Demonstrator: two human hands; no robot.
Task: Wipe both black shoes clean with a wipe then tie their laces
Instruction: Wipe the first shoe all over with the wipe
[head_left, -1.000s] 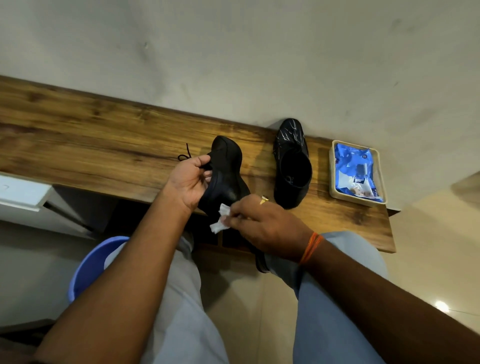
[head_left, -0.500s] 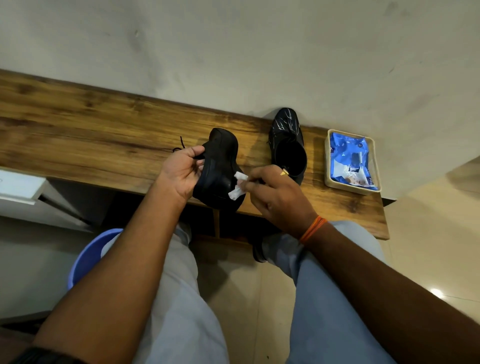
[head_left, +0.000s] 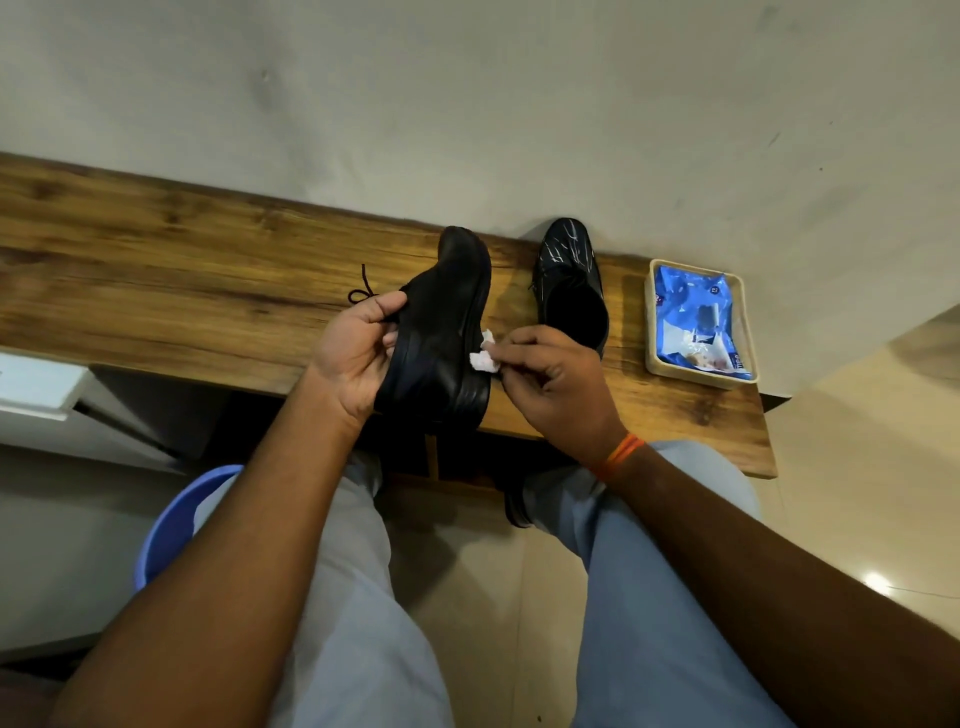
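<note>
Both forearms are bare, no sleeves in sight. An orange thread band (head_left: 621, 453) wraps the right wrist. Pale blue-grey trousers (head_left: 654, 597) cover both legs, the cloth smooth over the knees. Below the right trouser leg, a dark shoe (head_left: 514, 506) peeks out on the foot.

1. Black shoe (head_left: 441, 332), turned on its side, toe away, lace (head_left: 363, 291) loose, held above wooden shelf edge.
2. Second black shoe (head_left: 569, 275), upright on shelf, just beside, toe to wall.
3. Small white wipe (head_left: 484, 358), crumpled, pressed against first shoe's sole edge.
</note>
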